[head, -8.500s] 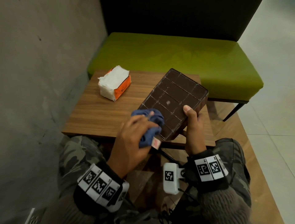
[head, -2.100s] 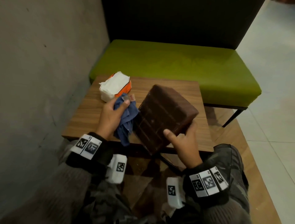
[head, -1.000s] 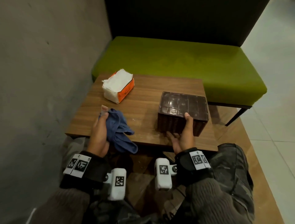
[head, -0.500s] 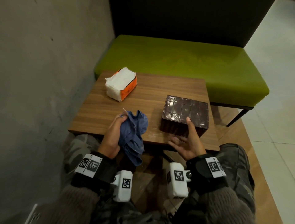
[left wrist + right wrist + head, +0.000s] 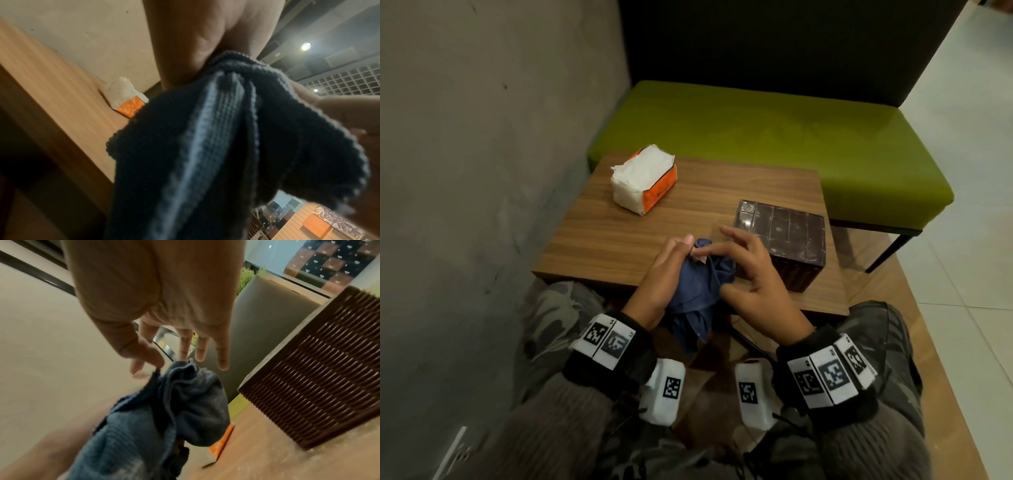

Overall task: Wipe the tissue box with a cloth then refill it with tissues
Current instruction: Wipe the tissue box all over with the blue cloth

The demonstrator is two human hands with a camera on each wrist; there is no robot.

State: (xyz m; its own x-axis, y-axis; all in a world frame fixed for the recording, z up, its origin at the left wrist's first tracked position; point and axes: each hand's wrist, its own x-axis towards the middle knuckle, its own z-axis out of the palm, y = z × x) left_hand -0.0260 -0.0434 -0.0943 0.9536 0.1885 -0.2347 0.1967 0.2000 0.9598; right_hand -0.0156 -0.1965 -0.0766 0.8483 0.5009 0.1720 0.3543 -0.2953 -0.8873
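The dark brown tissue box (image 5: 780, 240) (image 5: 320, 378) stands on the right part of the wooden table (image 5: 619, 236), with no hand on it. My left hand (image 5: 678, 253) (image 5: 195, 40) grips the bunched blue cloth (image 5: 698, 284) (image 5: 226, 138) (image 5: 164, 410) over the table's near edge, left of the box. My right hand (image 5: 714, 272) (image 5: 147, 367) has come onto the cloth from the right. Its thumb and index finger pinch the cloth's top edge and its other fingers are spread straight. The white and orange tissue pack (image 5: 643, 180) (image 5: 127, 100) lies at the table's far left.
A green bench (image 5: 774, 137) with a dark backrest runs behind the table. A grey wall (image 5: 482, 171) stands close on the left. My knees are under the table's near edge. Tiled floor lies to the right.
My right hand left the tissue box, moved left and took hold of the cloth. The left hand lifted the cloth slightly toward the middle. The box stays put.
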